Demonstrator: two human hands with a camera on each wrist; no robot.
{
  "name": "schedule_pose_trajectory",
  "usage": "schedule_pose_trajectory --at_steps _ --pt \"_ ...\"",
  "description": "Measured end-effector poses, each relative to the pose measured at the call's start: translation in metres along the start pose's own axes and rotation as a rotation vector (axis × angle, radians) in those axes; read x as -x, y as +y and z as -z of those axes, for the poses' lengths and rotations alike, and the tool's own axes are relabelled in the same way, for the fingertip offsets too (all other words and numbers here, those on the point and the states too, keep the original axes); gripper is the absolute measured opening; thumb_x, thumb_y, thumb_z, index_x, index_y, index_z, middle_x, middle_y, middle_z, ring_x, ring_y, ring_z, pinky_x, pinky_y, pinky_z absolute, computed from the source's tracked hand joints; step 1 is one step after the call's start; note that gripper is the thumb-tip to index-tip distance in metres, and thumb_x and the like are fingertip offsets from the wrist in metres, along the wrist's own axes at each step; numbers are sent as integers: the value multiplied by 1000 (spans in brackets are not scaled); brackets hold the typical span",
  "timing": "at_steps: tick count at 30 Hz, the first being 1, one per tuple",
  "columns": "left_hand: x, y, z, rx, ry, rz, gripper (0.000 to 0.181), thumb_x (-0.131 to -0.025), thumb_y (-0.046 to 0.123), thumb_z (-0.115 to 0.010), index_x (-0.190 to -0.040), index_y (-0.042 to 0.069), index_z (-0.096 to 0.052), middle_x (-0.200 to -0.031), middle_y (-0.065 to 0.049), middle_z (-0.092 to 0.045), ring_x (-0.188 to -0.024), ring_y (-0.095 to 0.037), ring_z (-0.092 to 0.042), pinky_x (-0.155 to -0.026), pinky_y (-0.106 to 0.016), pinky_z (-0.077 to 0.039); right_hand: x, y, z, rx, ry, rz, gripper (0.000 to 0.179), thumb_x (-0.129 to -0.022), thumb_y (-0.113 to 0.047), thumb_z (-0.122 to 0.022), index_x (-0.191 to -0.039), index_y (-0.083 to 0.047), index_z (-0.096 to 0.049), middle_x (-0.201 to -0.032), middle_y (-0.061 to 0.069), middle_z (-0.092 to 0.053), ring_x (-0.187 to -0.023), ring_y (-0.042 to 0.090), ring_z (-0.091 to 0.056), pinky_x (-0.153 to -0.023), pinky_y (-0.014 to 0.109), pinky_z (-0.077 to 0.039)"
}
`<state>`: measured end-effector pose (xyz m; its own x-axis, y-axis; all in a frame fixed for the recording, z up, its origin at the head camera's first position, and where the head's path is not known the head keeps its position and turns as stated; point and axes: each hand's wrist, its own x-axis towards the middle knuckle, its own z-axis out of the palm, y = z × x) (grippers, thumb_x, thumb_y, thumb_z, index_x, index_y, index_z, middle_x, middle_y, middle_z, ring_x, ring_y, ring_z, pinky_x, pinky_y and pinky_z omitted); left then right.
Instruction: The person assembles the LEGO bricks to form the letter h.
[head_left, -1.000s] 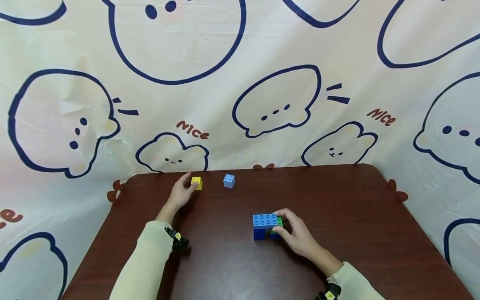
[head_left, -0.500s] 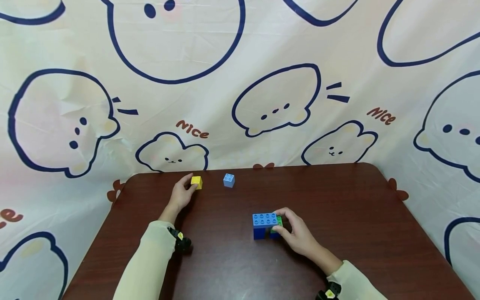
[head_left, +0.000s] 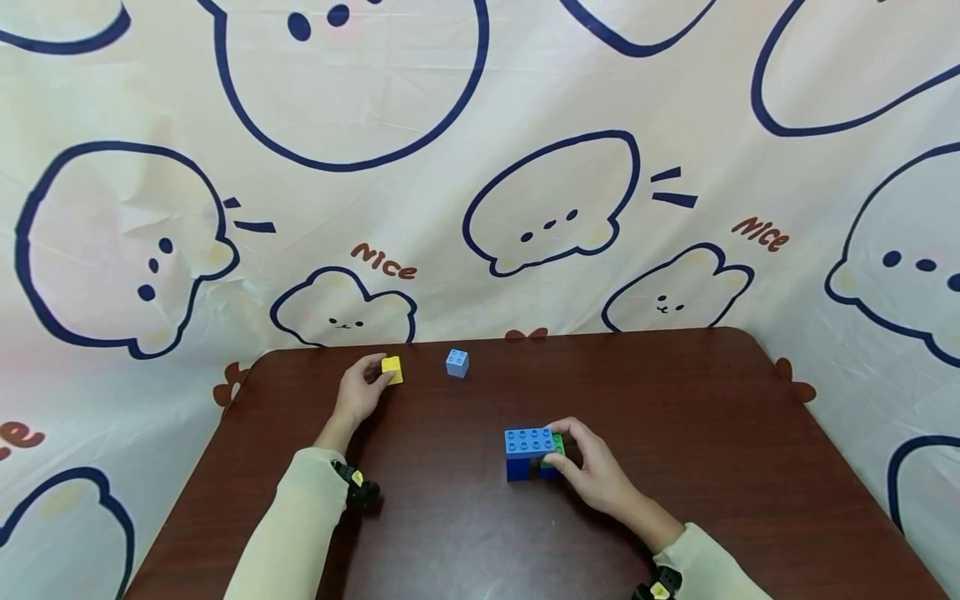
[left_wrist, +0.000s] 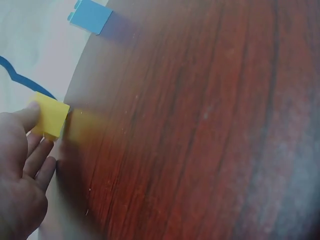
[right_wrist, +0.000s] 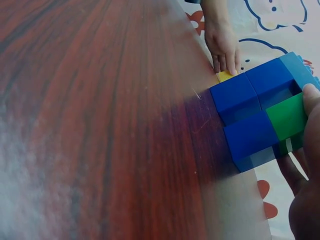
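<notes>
At the back left of the table, my left hand (head_left: 358, 395) pinches a small yellow toy building block (head_left: 392, 371) between thumb and fingers. In the left wrist view, the thumb lies on the near side of the yellow block (left_wrist: 51, 116), with other fingers below it. Nearer the middle, my right hand (head_left: 597, 472) grips the right end of a toy building-block structure (head_left: 517, 467). This has a long light-blue studded block on top, dark-blue blocks beneath and a green block (right_wrist: 287, 117) at the right, with thumb and fingers around that end.
A small light-blue block (head_left: 457, 363) stands near the back edge, right of the yellow one. The dark wooden table (head_left: 450, 542) ends at the back against a patterned cloth (head_left: 555, 83) that also rises along both sides.
My left hand has tipped the yellow block slightly, and its studs no longer show. The left fingers have drawn a little lower. My right hand and the structure stay in place.
</notes>
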<state>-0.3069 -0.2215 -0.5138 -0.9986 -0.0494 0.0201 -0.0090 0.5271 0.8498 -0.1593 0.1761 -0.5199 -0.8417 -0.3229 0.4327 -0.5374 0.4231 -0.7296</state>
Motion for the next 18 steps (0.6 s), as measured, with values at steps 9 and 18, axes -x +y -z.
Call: schedule_pose_trajectory --at_steps 9,18 --pt "10 8 8 37 -4 -5 42 -100 14 -67 -139 2 -56 -136 -22 -58 -122 -36 -58 -103 -47 -50 0 -1 -1 -19 4 -2 33 -94 -10 -74 -123 -13 -58 -119 0 -65 -103 9 -60 -88 34 -53" --pt "29 37 10 60 -22 -146 39 -96 13 -73 -132 4 -61 -128 -19 -65 -113 -33 -64 -97 -44 -55 1 2 -1 -136 15 -87 30 -93 -10 -74 -121 -14 -64 -117 1 -67 -96 16 -61 -79 35 -54"
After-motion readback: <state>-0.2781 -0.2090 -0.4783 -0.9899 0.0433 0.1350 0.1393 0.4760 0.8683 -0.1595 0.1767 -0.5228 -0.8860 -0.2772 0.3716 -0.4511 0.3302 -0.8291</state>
